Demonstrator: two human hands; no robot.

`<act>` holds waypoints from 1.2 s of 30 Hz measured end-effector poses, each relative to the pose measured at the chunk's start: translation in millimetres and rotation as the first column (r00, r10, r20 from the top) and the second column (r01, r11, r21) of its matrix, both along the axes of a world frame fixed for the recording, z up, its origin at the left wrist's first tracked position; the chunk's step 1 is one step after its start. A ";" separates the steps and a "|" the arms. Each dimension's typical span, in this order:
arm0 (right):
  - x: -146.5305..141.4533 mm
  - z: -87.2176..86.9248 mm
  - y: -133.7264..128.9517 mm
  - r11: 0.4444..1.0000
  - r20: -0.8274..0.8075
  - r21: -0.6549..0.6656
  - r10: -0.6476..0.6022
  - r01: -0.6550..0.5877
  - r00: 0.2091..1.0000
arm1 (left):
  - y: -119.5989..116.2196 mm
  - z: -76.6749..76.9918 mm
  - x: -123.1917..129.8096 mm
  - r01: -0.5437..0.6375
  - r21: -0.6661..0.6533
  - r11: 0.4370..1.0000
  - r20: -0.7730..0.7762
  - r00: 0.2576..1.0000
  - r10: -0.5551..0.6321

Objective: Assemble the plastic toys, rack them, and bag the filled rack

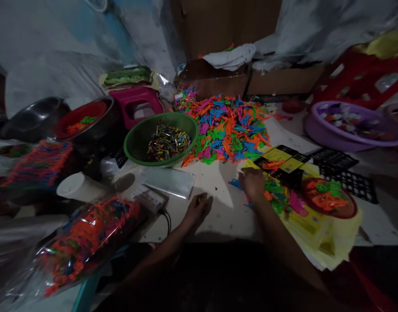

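My left hand (199, 209) is over the white table, its fingers curled together. Something small and dark may be between the fingertips, too small to name. Blurred, my right hand (252, 182) is at the left edge of the yellow printed sheets (312, 225), its fingertips mostly hidden. Close by that hand lie a blue plastic piece (235, 183) and loose green plastic toys (275, 197). Beyond both hands spreads a large pile of bright plastic toys (229, 130). A green basin (130, 149) to its left holds many small coloured, shiny pieces.
Flat clear plastic bags (169, 181) and a small scale-like device (151, 199) with a cable lie left. A filled bag (91, 236) overhangs the front left. To the right are a red basket (351, 212), black grid trays (354, 184) and a purple basin (351, 141).
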State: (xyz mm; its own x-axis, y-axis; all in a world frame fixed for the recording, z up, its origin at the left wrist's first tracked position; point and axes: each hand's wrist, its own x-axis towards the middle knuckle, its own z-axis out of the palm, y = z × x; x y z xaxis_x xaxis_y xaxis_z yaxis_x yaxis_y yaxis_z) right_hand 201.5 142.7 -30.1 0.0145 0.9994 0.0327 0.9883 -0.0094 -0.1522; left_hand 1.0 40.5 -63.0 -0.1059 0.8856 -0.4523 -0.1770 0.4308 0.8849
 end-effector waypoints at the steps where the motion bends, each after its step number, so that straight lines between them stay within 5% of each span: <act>1: -12.1 -3.5 14.1 0.999 0.004 -0.030 0.036 -0.035 0.999 | 1.1 -0.4 2.8 0.005 -0.028 1.000 0.051 0.999 -0.003; 6: -61.1 -20.3 55.0 0.986 0.024 -0.143 0.086 -0.082 0.996 | -0.1 -3.7 -3.5 -0.017 -0.006 1.000 0.140 0.990 0.018; 11: -74.1 -25.7 34.1 0.957 0.000 -0.250 0.150 -0.146 0.989 | 0.0 -10.7 -31.5 -0.072 -0.035 0.997 0.182 0.980 0.077; 16: -74.6 -30.2 14.4 0.977 -0.052 -0.205 0.051 -0.060 0.997 | 9.3 -12.5 -23.0 -0.057 -0.003 0.998 0.179 0.982 0.057; 23: -69.4 -27.0 3.3 0.941 -0.306 -0.240 0.161 -0.240 0.938 | 19.3 -4.9 -32.0 -0.029 0.104 0.994 -0.011 0.999 0.030; 26: -62.4 -15.3 -9.0 0.896 -0.527 -0.200 0.243 -0.397 0.815 | 19.2 3.3 -39.4 -0.047 0.121 0.992 -0.015 0.999 0.049; 30: -53.9 5.7 -30.8 0.787 -0.846 -0.068 0.280 -0.613 0.454 | 18.0 21.9 -32.3 -0.030 0.162 0.986 0.137 0.991 0.008; 33: -45.6 20.5 -45.4 0.794 -0.938 0.081 0.264 -0.603 0.223 | 13.5 39.2 -23.6 -0.027 0.128 0.991 0.351 0.936 -0.020; 36: -41.8 30.9 -58.7 0.763 -0.879 0.218 0.424 -0.608 0.217 | 5.0 52.3 -18.6 0.141 0.074 0.987 0.471 0.867 -0.159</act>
State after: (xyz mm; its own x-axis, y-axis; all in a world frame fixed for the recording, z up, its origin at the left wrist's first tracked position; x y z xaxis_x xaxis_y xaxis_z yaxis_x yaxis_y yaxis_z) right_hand 159.7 84.0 0.9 -0.5797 0.7848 0.2191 0.1038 0.3378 -0.9355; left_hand -17.6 45.5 -10.7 0.2488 0.8903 -0.3815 -0.5152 0.4551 0.7262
